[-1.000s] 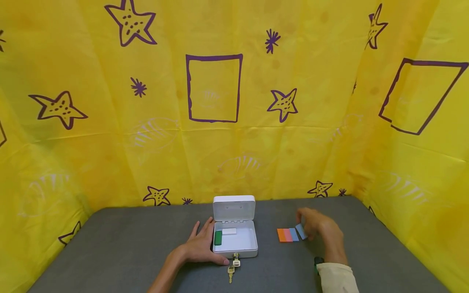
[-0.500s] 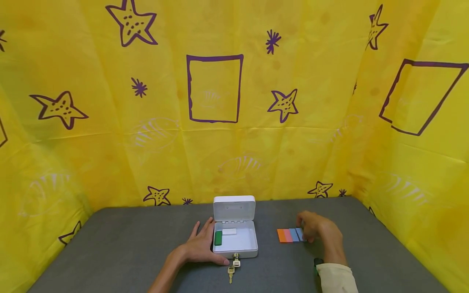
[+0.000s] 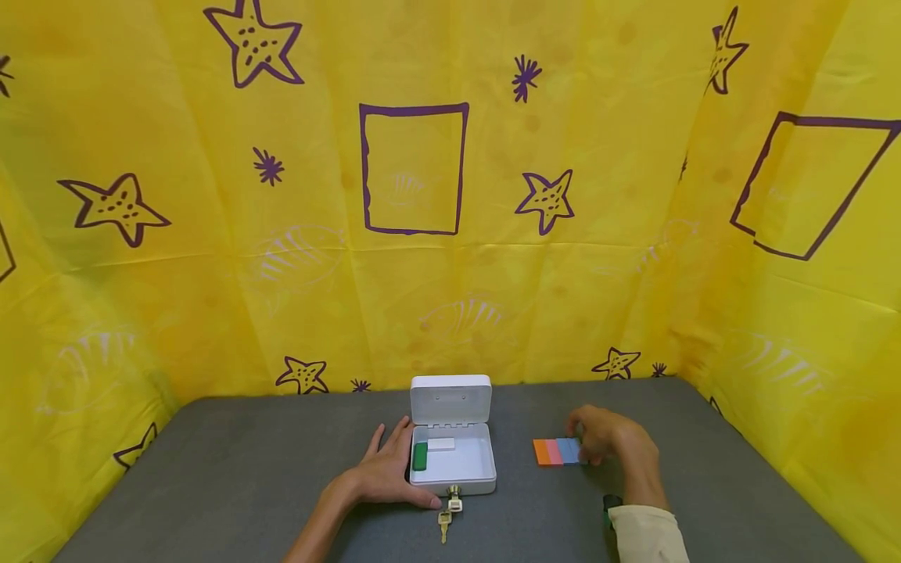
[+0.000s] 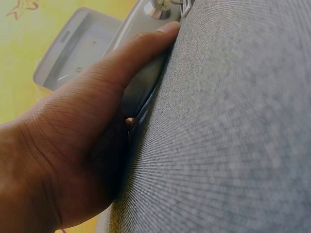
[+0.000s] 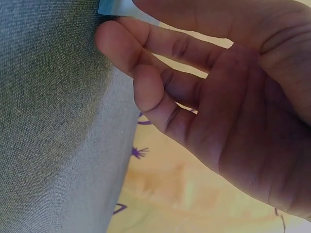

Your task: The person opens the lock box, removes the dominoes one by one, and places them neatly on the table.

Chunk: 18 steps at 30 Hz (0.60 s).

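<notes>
A white metal cash box (image 3: pixel 466 463) stands with its lid raised, a key (image 3: pixel 455 504) in its front lock and another key (image 3: pixel 444 525) hanging below. My left hand (image 3: pixel 387 471) lies against its left side, fingers stretched back and thumb along the front. Inside are a green block (image 3: pixel 420 457) and a white block (image 3: pixel 441 444). To the right, my right hand (image 3: pixel 612 438) pinches a small light-blue block (image 5: pixel 124 7) between thumb and fingers. It is at the right end of a row with an orange block (image 3: pixel 541 452), a pink block (image 3: pixel 554 451) and a blue block (image 3: pixel 567 450).
The grey cloth-covered table (image 3: pixel 246 469) runs to a yellow curtain (image 3: pixel 450 313) with purple stars at the back and sides. The box's raised lid (image 3: pixel 450 400) stands up at its rear edge.
The light-blue block in my right hand has turned from tilted to straight and moved left against the other blue block. My left hand stays at the box.
</notes>
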Tool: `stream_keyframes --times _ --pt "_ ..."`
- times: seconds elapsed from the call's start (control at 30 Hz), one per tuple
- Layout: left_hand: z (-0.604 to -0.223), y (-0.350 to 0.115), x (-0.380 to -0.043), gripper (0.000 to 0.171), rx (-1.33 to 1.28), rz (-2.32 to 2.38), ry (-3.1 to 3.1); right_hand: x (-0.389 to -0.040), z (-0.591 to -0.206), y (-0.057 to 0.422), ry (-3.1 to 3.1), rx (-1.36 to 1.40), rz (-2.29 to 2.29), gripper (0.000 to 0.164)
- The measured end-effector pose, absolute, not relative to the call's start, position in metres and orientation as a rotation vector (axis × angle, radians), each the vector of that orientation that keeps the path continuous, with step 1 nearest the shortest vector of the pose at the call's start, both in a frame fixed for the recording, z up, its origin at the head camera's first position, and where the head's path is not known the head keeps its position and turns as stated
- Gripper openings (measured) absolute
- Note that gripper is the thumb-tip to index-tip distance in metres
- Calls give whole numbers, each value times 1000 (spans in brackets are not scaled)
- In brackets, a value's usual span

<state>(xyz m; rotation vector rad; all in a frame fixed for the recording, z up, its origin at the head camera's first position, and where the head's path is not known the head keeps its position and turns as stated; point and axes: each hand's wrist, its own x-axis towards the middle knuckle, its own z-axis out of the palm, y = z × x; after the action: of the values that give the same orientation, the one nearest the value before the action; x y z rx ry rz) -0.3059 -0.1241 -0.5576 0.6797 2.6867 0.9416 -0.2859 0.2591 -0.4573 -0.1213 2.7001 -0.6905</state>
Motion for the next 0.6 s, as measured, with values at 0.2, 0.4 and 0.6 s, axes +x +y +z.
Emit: stream_keyframes --times 0.2,0.4,0.6 --pt "-557 -124 -305 132 672 933 2688 -287 -457 257 2706 -103 -659 34" --pt "-559 -125 -306 133 666 925 2688 -286 -457 256 2706 -111 -644 31" --pt "-560 -125 -307 133 659 922 2685 -286 -458 257 2708 -105 -640 32"
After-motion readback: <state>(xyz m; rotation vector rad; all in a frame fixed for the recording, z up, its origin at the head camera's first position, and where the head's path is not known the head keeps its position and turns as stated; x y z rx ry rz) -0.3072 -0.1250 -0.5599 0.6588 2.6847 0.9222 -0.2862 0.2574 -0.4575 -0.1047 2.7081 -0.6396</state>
